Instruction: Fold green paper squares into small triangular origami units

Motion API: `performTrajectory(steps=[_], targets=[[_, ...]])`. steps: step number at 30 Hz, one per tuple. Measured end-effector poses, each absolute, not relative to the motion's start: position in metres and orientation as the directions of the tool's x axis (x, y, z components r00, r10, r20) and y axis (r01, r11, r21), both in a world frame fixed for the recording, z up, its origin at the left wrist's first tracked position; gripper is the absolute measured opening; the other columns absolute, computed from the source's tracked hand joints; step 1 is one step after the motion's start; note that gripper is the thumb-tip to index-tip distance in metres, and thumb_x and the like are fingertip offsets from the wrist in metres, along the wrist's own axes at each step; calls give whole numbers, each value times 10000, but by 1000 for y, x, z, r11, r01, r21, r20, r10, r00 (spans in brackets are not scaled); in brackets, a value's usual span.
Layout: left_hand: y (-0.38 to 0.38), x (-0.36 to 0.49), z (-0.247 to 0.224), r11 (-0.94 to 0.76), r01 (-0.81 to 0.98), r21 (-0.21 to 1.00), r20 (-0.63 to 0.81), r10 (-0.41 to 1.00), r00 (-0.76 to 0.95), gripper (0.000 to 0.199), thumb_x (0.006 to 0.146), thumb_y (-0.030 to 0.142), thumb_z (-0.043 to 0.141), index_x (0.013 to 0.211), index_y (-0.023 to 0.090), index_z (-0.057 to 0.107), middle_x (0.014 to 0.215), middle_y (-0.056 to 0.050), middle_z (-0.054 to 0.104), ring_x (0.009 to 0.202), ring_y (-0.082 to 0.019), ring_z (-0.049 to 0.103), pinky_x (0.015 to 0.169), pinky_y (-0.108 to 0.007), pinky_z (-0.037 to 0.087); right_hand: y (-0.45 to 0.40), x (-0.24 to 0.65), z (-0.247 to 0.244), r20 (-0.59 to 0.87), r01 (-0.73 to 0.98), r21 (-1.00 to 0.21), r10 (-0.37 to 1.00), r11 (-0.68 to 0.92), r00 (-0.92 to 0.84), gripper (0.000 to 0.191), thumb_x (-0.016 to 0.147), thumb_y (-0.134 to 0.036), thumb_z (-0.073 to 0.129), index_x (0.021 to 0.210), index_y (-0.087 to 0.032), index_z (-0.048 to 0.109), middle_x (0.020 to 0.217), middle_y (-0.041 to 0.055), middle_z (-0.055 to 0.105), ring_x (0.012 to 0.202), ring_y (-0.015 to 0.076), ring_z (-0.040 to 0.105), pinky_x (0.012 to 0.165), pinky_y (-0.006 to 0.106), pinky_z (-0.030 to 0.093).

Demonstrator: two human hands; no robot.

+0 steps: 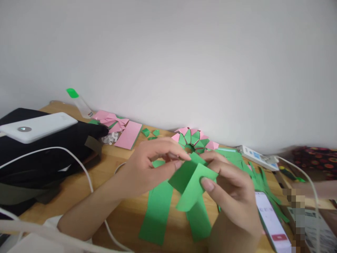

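Above the middle of the wooden table I hold up a folded green piece of paper (193,188). My right hand (231,193) pinches it, thumb on the near face and fingers behind. At its upper left edge, my left hand (152,168) pinches the same paper between thumb and index finger. Beneath my hands lie two flat green paper strips, a left strip (156,218) and a right strip (198,219). Beyond my hands is a ring of folded pink and green paper pieces (193,137), partly hidden by them.
Pink paper (129,135), small green folded bits (146,132) and a green-capped glue bottle (79,102) lie at the back left. A white power bank (39,126) rests on a black bag (76,140). To the right are a phone (272,221), a power strip (258,157) and green offcuts (268,189).
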State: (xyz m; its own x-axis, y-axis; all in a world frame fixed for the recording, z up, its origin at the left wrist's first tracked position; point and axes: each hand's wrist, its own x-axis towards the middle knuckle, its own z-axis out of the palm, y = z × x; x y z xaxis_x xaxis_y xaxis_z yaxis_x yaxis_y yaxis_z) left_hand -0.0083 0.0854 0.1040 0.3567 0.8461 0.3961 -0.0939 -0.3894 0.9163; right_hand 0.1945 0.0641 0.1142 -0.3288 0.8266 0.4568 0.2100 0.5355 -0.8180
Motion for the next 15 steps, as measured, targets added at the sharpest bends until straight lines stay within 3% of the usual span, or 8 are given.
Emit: performTrajectory(steps=[3, 8, 11, 15], targets=[[85, -7, 107, -405, -58, 913, 390, 819, 420, 216, 806, 31, 541, 858, 175, 694, 802, -18, 622, 699, -112, 583, 618, -227, 477, 62, 192, 111, 449, 223, -836, 860, 500, -244, 107, 857, -177, 643, 810, -238, 569, 844, 16, 626, 798, 156, 605, 690, 283, 523], [84, -6, 110, -423, -28, 906, 378, 777, 504, 165, 808, 64, 495, 763, 173, 610, 910, -38, 594, 904, -153, 595, 767, -265, 488, 62, 187, 108, 482, 184, -831, 844, 526, -235, 154, 847, -125, 650, 907, -261, 609, 879, 3, 665, 868, 154, 643, 744, 274, 544], [84, -4, 106, -244, -112, 963, 266, 816, 514, 112, 834, 129, 542, 909, 202, 581, 982, -34, 603, 926, -155, 619, 753, -261, 512, 63, 185, 106, 472, 143, -852, 858, 503, -204, 160, 847, -122, 656, 914, -264, 627, 916, 4, 670, 879, 152, 646, 756, 280, 548], [83, 5, 93, -27, -200, 979, 126, 858, 498, 308, 812, 261, 683, 1019, 255, 454, 1076, -23, 610, 905, -144, 662, 700, -240, 535, 64, 180, 105, 477, 52, -868, 859, 494, -187, 140, 855, -137, 653, 907, -265, 632, 904, 9, 675, 898, 166, 649, 787, 317, 557]])
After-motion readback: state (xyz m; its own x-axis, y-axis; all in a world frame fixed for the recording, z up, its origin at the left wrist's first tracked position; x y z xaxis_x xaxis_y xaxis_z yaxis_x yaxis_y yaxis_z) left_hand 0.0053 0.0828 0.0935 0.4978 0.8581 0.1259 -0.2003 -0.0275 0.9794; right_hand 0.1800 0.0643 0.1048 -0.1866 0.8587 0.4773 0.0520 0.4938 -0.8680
